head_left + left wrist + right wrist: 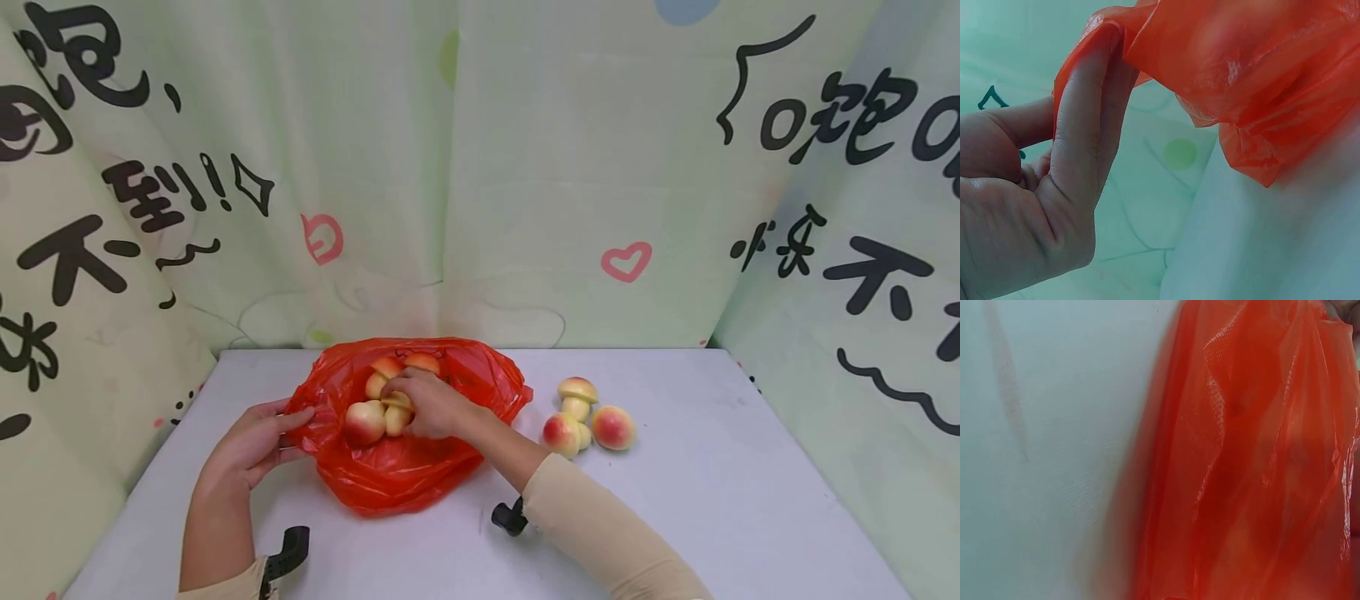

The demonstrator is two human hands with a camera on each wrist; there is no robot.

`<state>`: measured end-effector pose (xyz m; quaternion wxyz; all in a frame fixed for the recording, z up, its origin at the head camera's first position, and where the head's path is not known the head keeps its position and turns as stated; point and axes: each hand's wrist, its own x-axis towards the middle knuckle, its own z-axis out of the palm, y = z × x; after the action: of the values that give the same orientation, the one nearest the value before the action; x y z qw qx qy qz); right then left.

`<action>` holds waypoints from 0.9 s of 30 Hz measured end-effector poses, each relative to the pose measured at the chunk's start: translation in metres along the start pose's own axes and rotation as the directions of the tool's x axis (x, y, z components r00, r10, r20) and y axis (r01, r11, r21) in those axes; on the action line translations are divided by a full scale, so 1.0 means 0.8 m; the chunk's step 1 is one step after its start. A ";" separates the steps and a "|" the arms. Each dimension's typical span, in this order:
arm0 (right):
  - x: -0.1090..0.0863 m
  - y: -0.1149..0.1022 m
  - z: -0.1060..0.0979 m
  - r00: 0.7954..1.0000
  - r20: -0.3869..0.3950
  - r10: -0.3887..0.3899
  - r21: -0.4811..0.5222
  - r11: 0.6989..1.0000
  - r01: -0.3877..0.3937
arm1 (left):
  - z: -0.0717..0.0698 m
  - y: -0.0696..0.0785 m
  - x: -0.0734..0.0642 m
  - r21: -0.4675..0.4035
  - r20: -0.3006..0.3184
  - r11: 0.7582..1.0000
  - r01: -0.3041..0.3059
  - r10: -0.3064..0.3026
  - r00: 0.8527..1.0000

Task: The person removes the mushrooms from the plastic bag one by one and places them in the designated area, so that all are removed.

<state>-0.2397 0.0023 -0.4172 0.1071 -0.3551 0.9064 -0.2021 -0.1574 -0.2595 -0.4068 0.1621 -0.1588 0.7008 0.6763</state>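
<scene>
A crinkled red plastic bag (390, 492) lies wide-mouthed on the table. My left hand (251, 442) pinches its left rim, the film folded over the fingers (1079, 119) in the left wrist view. Inside the bag's mouth, my right hand (433, 406) grips a yellowish toy mushroom (397, 419), its fingers over the cap. Beside this lie a pink-and-cream toy peach (363, 423), another mushroom (377, 385) and an orange-topped piece (422, 362) behind the hand. In the right wrist view the bag's red film (1241, 456) hides the right hand's fingers.
Right of the bag, on the white table (712, 500), stand an upright toy mushroom (577, 400), a red-and-yellow mushroom (562, 435) tipped over and a round red-and-yellow peach (613, 428). A printed curtain (525, 167) closes off the back and both sides.
</scene>
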 end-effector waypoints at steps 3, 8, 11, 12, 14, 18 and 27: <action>0.001 -0.001 0.001 1.000 0.001 0.000 -0.006 1.000 0.000 | 0.001 0.000 0.000 0.006 0.001 1.000 -0.004 0.004 1.000; 0.004 -0.003 0.002 1.000 -0.004 -0.005 -0.015 1.000 0.005 | 0.001 0.000 0.000 0.005 -0.001 1.000 -0.009 0.009 1.000; 0.005 -0.003 0.002 1.000 -0.012 -0.002 -0.019 1.000 0.001 | 0.002 0.001 -0.001 0.007 -0.002 1.000 -0.009 0.009 1.000; 0.005 -0.003 0.003 1.000 -0.015 0.002 -0.018 1.000 -0.002 | 0.002 0.001 -0.001 0.007 -0.002 1.000 -0.009 0.009 1.000; 0.006 -0.003 0.003 1.000 -0.020 0.010 -0.010 1.000 -0.010 | 0.002 0.001 -0.001 0.007 -0.003 1.000 -0.007 0.007 1.000; 0.007 -0.002 0.004 0.999 -0.033 0.017 -0.005 1.000 -0.017 | 0.002 0.001 -0.002 0.003 0.003 1.000 -0.014 0.014 1.000; 0.009 -0.001 0.010 0.999 -0.042 -0.001 0.004 1.000 0.001 | 0.002 0.001 -0.003 0.003 0.005 1.000 -0.020 0.020 1.000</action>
<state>-0.2416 -0.0053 -0.4241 0.0888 -0.3510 0.9079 -0.2111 -0.1557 -0.2582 -0.4049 0.1573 -0.1501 0.7028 0.6773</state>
